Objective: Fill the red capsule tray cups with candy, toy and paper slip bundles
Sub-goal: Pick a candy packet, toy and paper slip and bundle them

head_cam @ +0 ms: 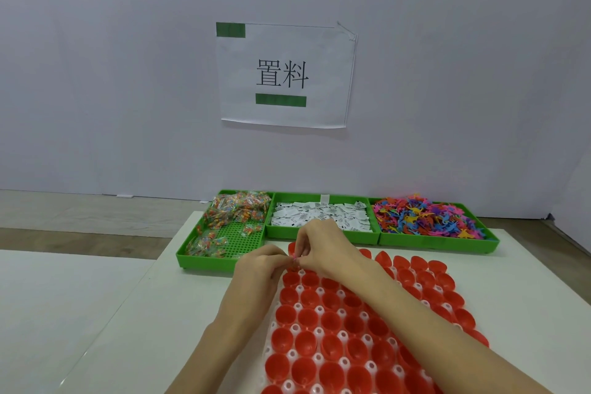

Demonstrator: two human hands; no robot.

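The left hand [260, 269] and right hand [323, 248] meet fingertip to fingertip over the far left corner of the red capsule tray [348, 326], both pinching something small and pink between them, probably a bundle being gathered so it drops into one cup as a unit. What it consists of is too small and too covered by fingers to tell.

Behind the hands, three green bins sit side by side at the table's far edge, likely within easy reach: the candy bin [224, 227] on the left, partly emptied, the paper slip bin [319, 214] in the middle and the toy bin [428, 217] on the right.

The visible cups look empty. The forearms hide several, and the tray's near edge is cut off.
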